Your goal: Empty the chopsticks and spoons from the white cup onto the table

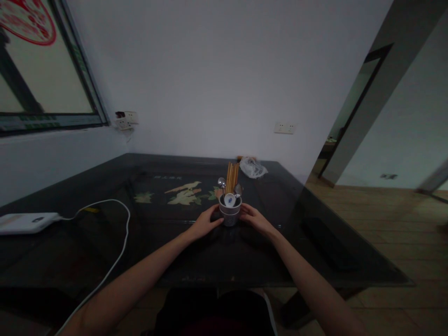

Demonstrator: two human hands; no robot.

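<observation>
Head view shows a small grey, round, open-topped cup (230, 217) standing upright on a dark, glossy tabletop (196, 261), directly in front of the person and between both hands. The left hand (203, 225) curves against one side, thumb and fingers parted about as wide as the wall they touch; the right hand (258, 220) mirrors it opposite, fingers bent (its thumb is hard to make out). Holding from two sides probably steadies a vessel whose tall load could make it top-heavy.

Inside, a bundle of slim, golden-brown chopsticks (232, 177) rises from the back, seemingly propped by the cup's wall. A white spoon with a blue mark (229, 200) sits at the front, while a shiny metal spoon (221, 182) and a second, darker-looking metal spoon (238, 189) lean out left and right, bowls uppermost. Behind lies a crumpled, clear plastic bag (252, 168), its contents, if any, impossible to tell.
</observation>
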